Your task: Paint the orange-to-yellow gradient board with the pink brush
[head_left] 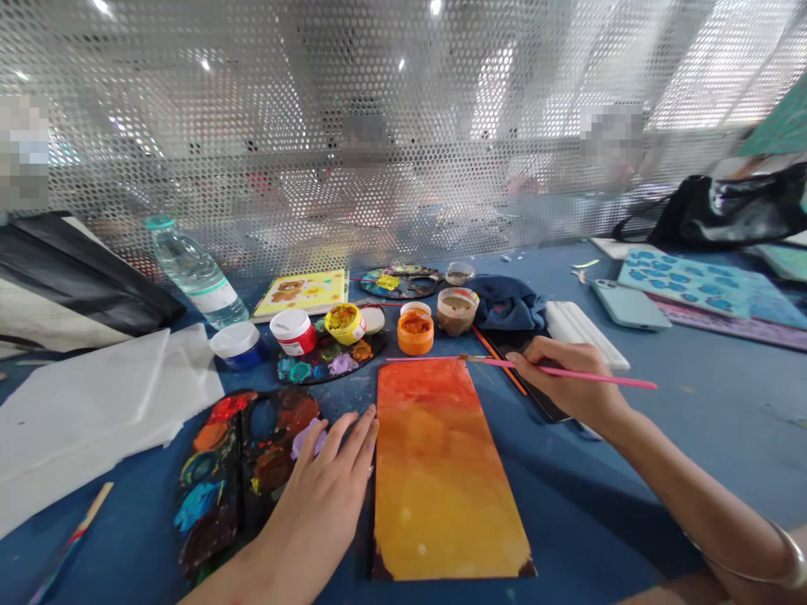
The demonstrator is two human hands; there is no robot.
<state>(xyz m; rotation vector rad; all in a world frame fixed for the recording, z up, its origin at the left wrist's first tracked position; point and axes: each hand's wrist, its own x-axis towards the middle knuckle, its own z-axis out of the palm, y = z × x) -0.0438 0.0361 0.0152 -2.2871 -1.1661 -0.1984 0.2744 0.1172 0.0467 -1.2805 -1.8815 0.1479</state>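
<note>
A canvas panel [441, 479] painted from red-orange at its far end to yellow at its near end lies in front of me, with dark brown near corners. My left hand [331, 470] rests flat along its left edge, fingers stretched out, partly over a black palette [218, 470] with blobs of paint. In my right hand [567, 378] is a pink-handled paintbrush [605, 378], its bristles pointing left near the panel's far right corner. Another thin pink brush [419, 360] lies along the far edge. Just beyond stands an open orange paint jar [415, 334].
Paint jars in yellow [345, 326], red [293, 334] and blue [238, 346] stand behind the palette. A cup of murky water [457, 313] is by a dark blue cloth [509, 304]. A water bottle [195, 273] leans at left near white sheets [81, 403]. A phone [630, 304] lies at right.
</note>
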